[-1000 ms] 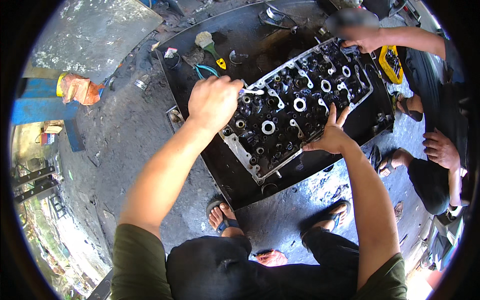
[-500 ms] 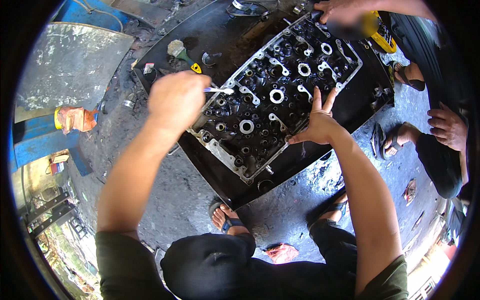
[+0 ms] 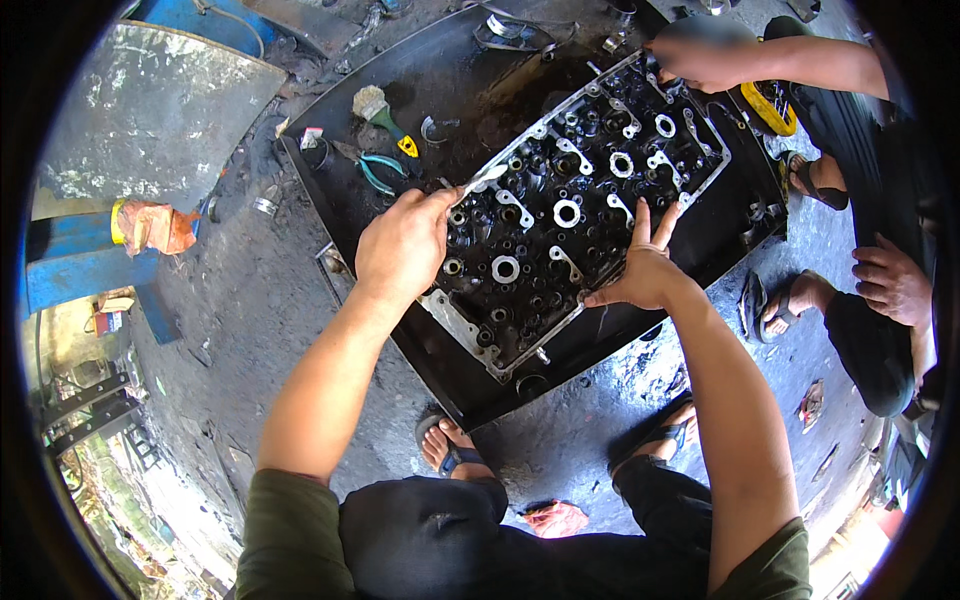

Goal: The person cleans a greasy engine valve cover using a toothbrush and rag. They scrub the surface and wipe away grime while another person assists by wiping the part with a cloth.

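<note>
An oily engine cylinder head (image 3: 505, 270) lies at a slant in a black metal tray (image 3: 450, 385). My left hand (image 3: 405, 245) is closed round a toothbrush (image 3: 487, 180), whose pale head reaches the cylinder head's far-left rim. On the near-right rim rests my right hand (image 3: 648, 270), its fingers spread and thumb apart, with nothing gripped. At the far-right corner of the cylinder head, a co-worker's hand (image 3: 705, 68) touches the rim; blur hides part of it.
Left in the tray are a paintbrush (image 3: 380, 110) and teal-handled pliers (image 3: 380, 172). A yellow and black object (image 3: 768, 108) sits at the tray's far right. A co-worker's sandalled foot (image 3: 785, 308) stands at right, and a reddish rag (image 3: 555, 518) lies between my feet.
My left hand has moved right and nearer, bringing the toothbrush along the rim; the pliers now show. The co-worker's hand has shifted slightly at the far corner. My right hand stays on the rim.
</note>
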`<state>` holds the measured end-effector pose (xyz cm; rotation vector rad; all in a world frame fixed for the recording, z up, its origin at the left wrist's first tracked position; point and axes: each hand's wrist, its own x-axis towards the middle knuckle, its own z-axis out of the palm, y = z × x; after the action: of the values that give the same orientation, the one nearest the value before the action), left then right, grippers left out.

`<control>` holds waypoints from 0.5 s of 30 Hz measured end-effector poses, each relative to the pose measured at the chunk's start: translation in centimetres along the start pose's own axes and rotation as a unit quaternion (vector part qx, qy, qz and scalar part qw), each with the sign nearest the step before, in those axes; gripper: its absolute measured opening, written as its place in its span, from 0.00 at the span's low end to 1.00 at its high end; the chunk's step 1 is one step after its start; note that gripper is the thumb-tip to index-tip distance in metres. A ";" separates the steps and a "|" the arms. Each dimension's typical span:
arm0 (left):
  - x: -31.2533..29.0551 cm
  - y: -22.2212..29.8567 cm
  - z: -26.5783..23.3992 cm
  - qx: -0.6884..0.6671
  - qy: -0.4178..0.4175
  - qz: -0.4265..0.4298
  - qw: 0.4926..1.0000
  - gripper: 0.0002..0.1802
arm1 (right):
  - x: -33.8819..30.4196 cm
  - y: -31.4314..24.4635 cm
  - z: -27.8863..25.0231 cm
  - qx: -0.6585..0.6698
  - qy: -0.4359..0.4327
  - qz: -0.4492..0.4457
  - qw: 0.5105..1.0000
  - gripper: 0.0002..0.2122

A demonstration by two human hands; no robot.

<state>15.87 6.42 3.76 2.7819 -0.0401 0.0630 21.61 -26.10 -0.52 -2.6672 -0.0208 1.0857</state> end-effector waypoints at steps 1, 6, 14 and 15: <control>-0.5 0.1 0.8 -0.030 0.032 -0.004 0.999 0.14 | 0.0 0.0 0.0 0.002 -0.006 0.001 1.000 0.86; -1.6 0.4 2.1 -0.051 0.031 -0.011 0.998 0.15 | 0.0 -0.1 -0.1 0.015 -0.003 -0.003 1.000 0.86; -2.7 -0.5 3.5 -0.093 0.045 -0.031 0.994 0.15 | 0.0 0.2 0.2 0.014 0.011 -0.016 1.000 0.85; -2.9 -0.5 3.6 -0.069 0.047 -0.074 0.994 0.15 | 0.0 0.3 0.2 0.016 0.022 -0.027 0.999 0.85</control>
<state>13.08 5.74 0.09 2.6309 0.1801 0.1485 21.42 -26.30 -0.70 -2.6461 -0.0651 1.0014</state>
